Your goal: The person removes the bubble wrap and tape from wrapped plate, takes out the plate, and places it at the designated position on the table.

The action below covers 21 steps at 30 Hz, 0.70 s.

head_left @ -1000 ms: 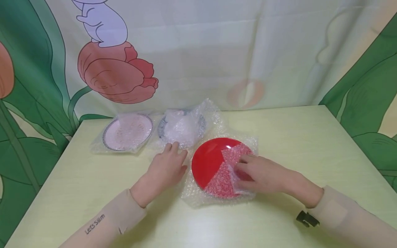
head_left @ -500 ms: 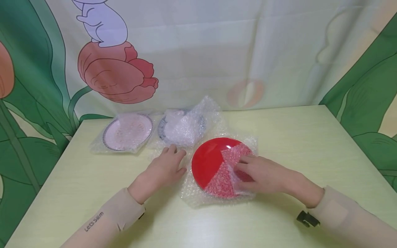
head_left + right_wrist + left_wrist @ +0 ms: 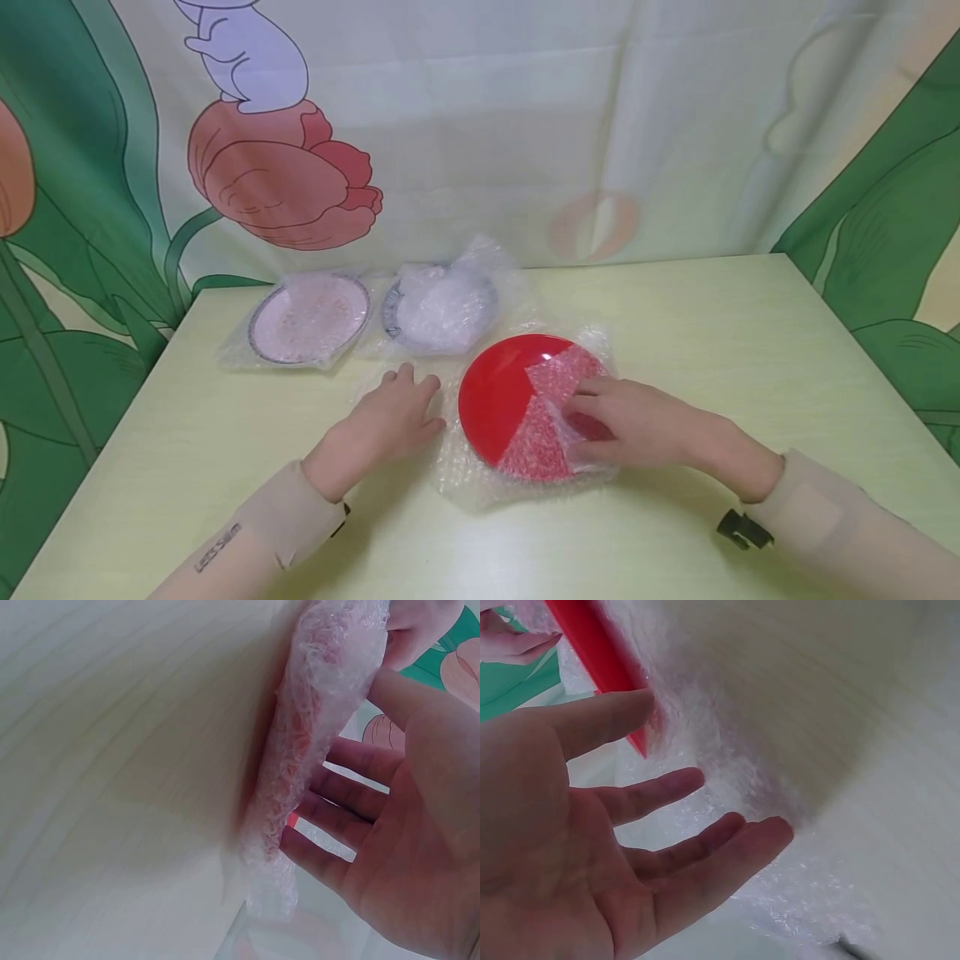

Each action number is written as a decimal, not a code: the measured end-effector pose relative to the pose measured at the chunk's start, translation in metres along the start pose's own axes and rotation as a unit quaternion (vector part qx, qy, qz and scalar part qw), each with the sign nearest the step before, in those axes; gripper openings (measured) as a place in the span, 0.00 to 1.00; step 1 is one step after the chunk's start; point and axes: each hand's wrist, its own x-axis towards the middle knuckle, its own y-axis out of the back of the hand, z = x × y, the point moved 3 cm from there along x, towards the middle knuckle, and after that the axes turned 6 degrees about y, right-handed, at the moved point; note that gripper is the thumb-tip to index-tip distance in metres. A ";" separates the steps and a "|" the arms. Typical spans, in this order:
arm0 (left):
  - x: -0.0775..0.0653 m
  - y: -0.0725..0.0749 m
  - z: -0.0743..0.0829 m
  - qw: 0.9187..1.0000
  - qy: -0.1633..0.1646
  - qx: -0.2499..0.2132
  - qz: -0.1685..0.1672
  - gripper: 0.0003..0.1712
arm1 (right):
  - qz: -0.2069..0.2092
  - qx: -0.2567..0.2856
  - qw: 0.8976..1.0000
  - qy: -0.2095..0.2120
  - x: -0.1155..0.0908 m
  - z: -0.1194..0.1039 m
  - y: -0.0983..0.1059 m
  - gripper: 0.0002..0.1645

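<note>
A round red plate (image 3: 495, 396) lies on a sheet of bubble wrap (image 3: 476, 493) near the table's middle. Flaps of the wrap are folded over its right and lower parts, while the upper left face is bare. My right hand (image 3: 637, 423) rests on the folded wrap at the plate's right side; in the right wrist view its extended fingers (image 3: 319, 859) lie against the wrapped plate. Left of the plate, my left hand (image 3: 386, 425) has its fingers spread and loosely bent, with nothing held. The left wrist view shows its fingertips right at the wrap's (image 3: 742, 780) edge.
Two other plates in bubble wrap lie at the back: a pinkish plate with a dark rim (image 3: 309, 321) at left, and a blue-rimmed plate (image 3: 435, 308) behind the red one. A printed curtain (image 3: 465, 133) hangs beyond the pale table's (image 3: 712, 308) back edge.
My left hand has drawn slightly left and down, toward me. The red plate and its wrap have shifted slightly left, and the wrap's raised back corner has moved left. My right hand has barely moved.
</note>
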 end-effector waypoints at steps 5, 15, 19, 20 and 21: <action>-0.002 0.003 0.002 1.000 0.010 0.006 -0.011 0.19 | 0.001 0.002 1.000 0.000 0.000 -0.001 0.001 0.29; 0.007 0.008 0.020 0.998 0.015 0.011 0.056 0.23 | 0.007 0.008 1.000 0.003 0.002 -0.002 0.000 0.28; 0.010 0.007 0.028 0.998 -0.008 0.013 0.065 0.21 | 0.012 0.007 1.000 0.000 0.003 -0.002 0.000 0.27; 0.010 0.007 0.030 0.998 -0.016 0.015 0.067 0.21 | 0.014 0.006 1.000 0.000 0.003 -0.002 0.000 0.26; 0.011 0.006 0.032 0.997 -0.022 0.014 0.069 0.21 | 0.016 0.006 1.000 0.001 0.003 -0.002 0.000 0.26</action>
